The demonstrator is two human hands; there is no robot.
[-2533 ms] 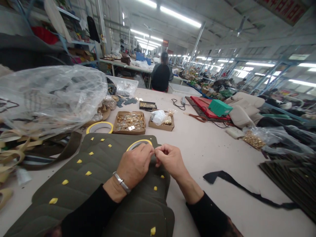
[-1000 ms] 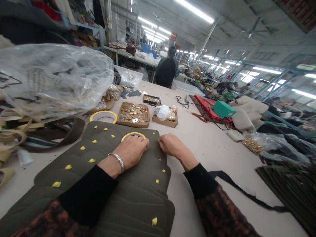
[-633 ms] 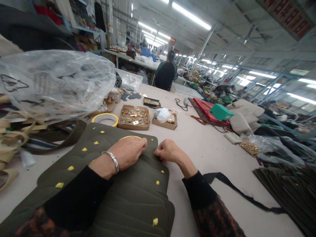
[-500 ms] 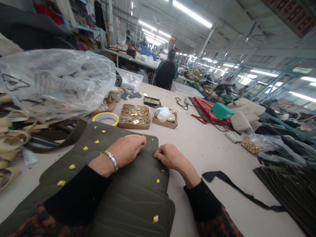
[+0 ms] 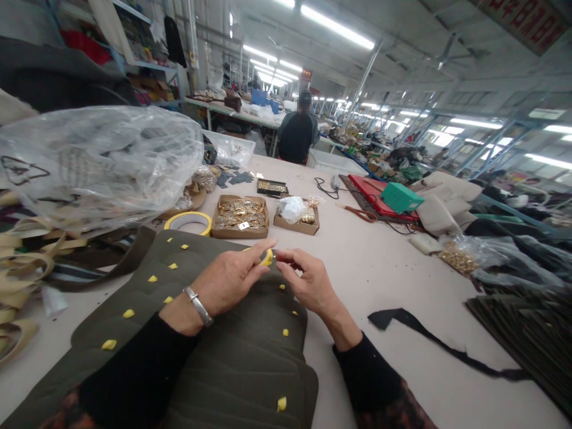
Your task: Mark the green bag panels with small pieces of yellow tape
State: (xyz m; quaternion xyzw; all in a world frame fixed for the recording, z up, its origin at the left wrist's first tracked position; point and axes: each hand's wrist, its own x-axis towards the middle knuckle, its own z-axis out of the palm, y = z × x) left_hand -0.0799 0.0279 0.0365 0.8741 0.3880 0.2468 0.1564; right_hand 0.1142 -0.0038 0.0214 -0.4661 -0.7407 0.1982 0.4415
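Dark green padded pieces lie stacked on the table under my hands, dotted with small yellow tape bits. Between thumb and fingers, my left hand holds a piece of yellow tape above the far edge of the top piece. My right hand is just right of the tape, its thumb and fingertips pinched close to the tape's end; whether they grip it is too small to tell. A silver bracelet circles my left wrist.
Beyond the pieces are a yellow tape roll and boxes of metal parts. A plastic bag bulks at left. A black strip and dark stacked pieces lie right. A person is farther back.
My left hand has lifted with the yellow tape now showing at its fingertips. My right hand has come up and left toward it. The view has shifted slightly.
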